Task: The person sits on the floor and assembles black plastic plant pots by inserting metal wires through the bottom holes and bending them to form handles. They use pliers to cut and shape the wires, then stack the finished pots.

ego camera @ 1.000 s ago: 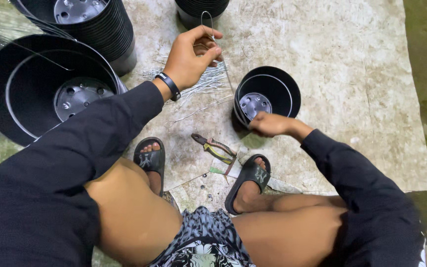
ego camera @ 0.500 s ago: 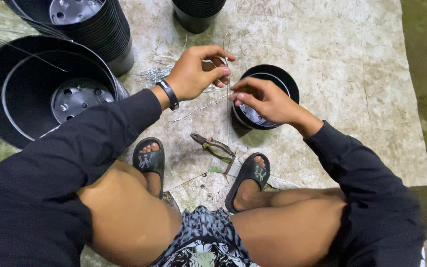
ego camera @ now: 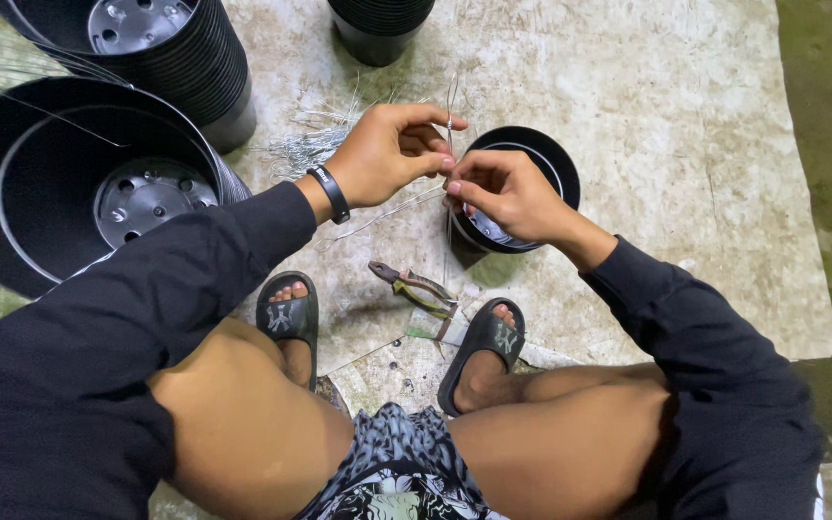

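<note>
My left hand (ego camera: pixel 389 154) and my right hand (ego camera: pixel 500 191) meet fingertip to fingertip above a small black plastic pot (ego camera: pixel 547 159). Both pinch thin silver wires (ego camera: pixel 451 104) that stick up past the fingers and trail down toward the ground. A black band sits on my left wrist. The pot stands upright on the ground, partly hidden behind my right hand. Pliers (ego camera: pixel 413 288) with yellow-green handles lie on the ground between my two sandalled feet.
A pile of loose wire (ego camera: pixel 312 144) lies behind my left hand. A large black pot (ego camera: pixel 21 154) sits at the left, a tall stack of black pots (ego camera: pixel 206 67) behind it, another stack (ego camera: pixel 377 24) at the top. I sit on a worn mat (ego camera: pixel 686 135).
My right hand left the pot's rim and rose to meet my left hand. My left hand came down from higher up, bringing the wires with it.
</note>
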